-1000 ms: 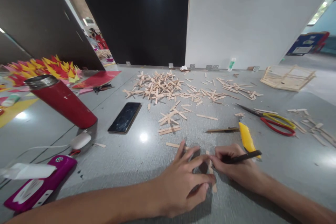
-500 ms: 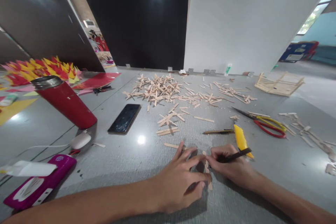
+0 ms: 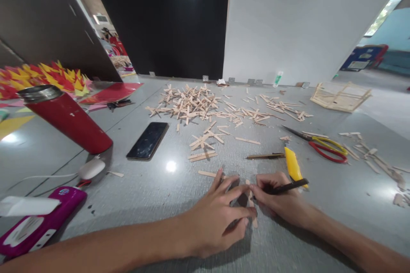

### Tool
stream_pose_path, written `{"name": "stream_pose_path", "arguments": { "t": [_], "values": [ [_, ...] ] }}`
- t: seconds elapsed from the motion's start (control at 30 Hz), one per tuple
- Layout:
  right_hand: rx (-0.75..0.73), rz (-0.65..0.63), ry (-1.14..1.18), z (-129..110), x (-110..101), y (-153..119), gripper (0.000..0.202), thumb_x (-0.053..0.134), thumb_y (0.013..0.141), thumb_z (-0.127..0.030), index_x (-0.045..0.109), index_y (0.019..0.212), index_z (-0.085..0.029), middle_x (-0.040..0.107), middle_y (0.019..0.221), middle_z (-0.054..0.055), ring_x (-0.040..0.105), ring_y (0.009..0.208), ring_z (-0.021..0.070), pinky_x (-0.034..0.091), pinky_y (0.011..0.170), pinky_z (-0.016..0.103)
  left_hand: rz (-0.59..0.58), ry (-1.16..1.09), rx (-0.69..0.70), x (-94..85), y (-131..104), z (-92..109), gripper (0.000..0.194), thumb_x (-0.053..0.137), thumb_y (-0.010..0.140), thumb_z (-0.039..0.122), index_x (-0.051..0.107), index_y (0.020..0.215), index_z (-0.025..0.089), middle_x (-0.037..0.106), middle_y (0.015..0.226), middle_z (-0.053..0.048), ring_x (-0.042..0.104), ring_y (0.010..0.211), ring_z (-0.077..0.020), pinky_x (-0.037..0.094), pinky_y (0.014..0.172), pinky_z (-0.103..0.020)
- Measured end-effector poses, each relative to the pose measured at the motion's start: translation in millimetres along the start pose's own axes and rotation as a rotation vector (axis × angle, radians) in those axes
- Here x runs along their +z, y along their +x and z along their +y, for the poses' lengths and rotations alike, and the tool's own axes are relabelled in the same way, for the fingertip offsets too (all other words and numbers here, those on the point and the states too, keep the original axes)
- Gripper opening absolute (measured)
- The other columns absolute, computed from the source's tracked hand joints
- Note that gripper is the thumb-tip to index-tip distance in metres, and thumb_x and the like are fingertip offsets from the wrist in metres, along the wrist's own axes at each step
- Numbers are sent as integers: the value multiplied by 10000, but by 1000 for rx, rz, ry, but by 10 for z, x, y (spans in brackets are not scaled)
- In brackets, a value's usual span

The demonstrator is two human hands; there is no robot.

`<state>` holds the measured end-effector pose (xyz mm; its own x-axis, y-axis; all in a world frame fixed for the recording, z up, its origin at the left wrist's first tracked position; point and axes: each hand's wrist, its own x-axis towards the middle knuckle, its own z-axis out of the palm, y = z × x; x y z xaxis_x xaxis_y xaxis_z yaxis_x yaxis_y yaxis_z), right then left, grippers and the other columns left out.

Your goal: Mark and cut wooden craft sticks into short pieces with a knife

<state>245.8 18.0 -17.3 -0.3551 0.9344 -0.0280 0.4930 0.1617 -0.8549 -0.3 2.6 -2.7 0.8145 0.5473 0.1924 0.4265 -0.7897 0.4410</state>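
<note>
A pale wooden craft stick (image 3: 250, 203) lies on the grey table, pointing roughly away from me. Fingertips of my left hand (image 3: 221, 215) hold it down from the left, the fingers spread and the thumb close to its near end. My right hand (image 3: 278, 192) is closed around a black pen (image 3: 290, 186) whose tip, hidden by my fingers, is down at the stick's right edge. Another craft stick (image 3: 206, 173) lies partly under the left fingers. Just beyond my right hand are a yellow-handled tool (image 3: 294, 166) and a thin brownish stick-like piece (image 3: 264, 156).
Craft sticks (image 3: 190, 104) lie heaped at the back. Scissors (image 3: 326, 147) and a small stick frame (image 3: 341, 96) stand right. On the left are a phone (image 3: 148, 140), a leaning red flask (image 3: 68, 119), a white earphone case (image 3: 92, 168) and a purple box (image 3: 45, 222).
The view has tilted slightly down and shifted, so the table things sit a little higher and further left. Both hands keep nearly the same pose at the stick.
</note>
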Motion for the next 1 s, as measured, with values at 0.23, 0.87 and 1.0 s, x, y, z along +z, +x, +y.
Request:
{"name": "stream_pose_path", "arguments": {
  "t": [0.23,0.87,1.0],
  "values": [
    [-18,7,-24,-62,-13,20,513,573,992,-483,373,581,-250,311,493,-77,267,471,92,174,433,261,14,4,2,15,-15,-7,312,523,1087,270,741,1306,313,602,1534,-70,466,1511,-352,196,1308,-686],
    [-78,-9,-76,36,-17,35,482,595,982,-363,322,603,-248,247,568,-84,217,560,112,186,515,299,14,-2,-3,5,-2,7,309,522,1085,267,759,1282,303,628,1498,-81,475,1503,-358,201,1303,-694],
    [-74,-18,-77,8,-26,48,466,596,964,-350,326,600,-242,233,588,-82,215,573,114,184,528,301,6,-7,-2,-4,13,12,311,534,1077,260,763,1283,301,631,1500,-81,478,1502,-359,198,1303,-699]
  ]
}}
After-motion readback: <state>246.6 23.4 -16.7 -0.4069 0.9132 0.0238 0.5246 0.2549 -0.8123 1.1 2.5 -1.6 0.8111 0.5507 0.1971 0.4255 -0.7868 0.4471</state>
